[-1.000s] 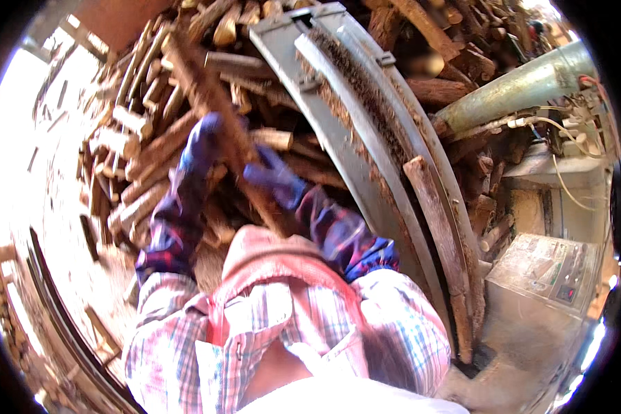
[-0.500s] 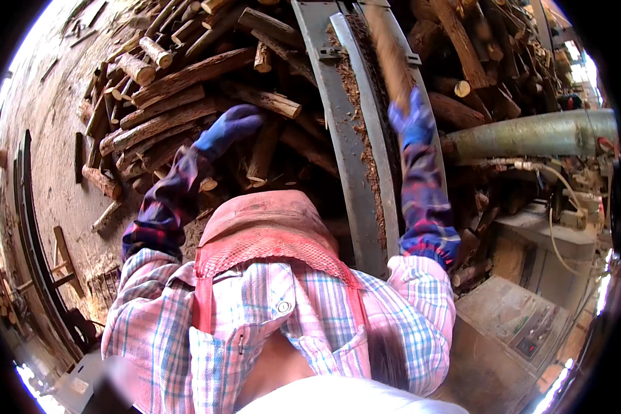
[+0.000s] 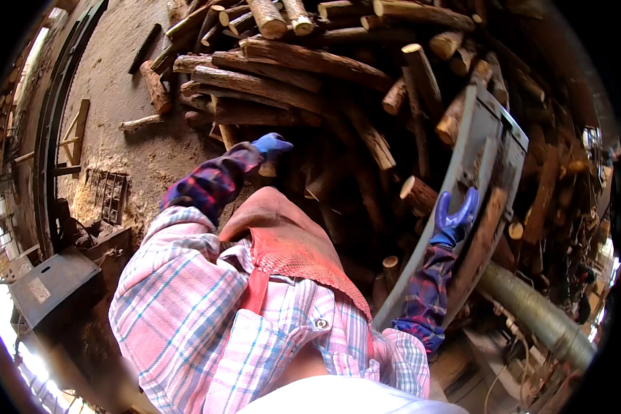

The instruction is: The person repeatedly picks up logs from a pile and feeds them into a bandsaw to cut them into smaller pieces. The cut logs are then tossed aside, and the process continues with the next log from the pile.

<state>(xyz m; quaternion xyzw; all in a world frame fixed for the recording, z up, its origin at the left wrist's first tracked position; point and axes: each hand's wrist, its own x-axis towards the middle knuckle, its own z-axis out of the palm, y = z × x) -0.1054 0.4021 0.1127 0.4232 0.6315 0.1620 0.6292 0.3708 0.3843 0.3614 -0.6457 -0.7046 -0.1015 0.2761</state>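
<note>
My right hand (image 3: 455,210), in a blue-purple glove, is open with thumb and fingers spread. It is over the grey metal chute (image 3: 431,255), next to a bark-covered log (image 3: 481,241) lying lengthwise in it. My left hand (image 3: 272,145), gloved in blue, reaches out over the near edge of the log pile (image 3: 269,86). Its fingers look stretched out, and nothing shows in them. A cut log end lies just below that hand. Plaid sleeve covers run up both forearms.
A thick greenish pipe (image 3: 538,314) lies right of the chute, with thin hoses near it. Dark metal rails (image 3: 55,131) run along the left. A grey metal box (image 3: 55,283) stands at lower left. More logs (image 3: 545,186) are heaped beyond the chute.
The view has swung rightward across the pile. My right hand has let go of the log, which now lies in the chute. My left hand still hovers by the pile.
</note>
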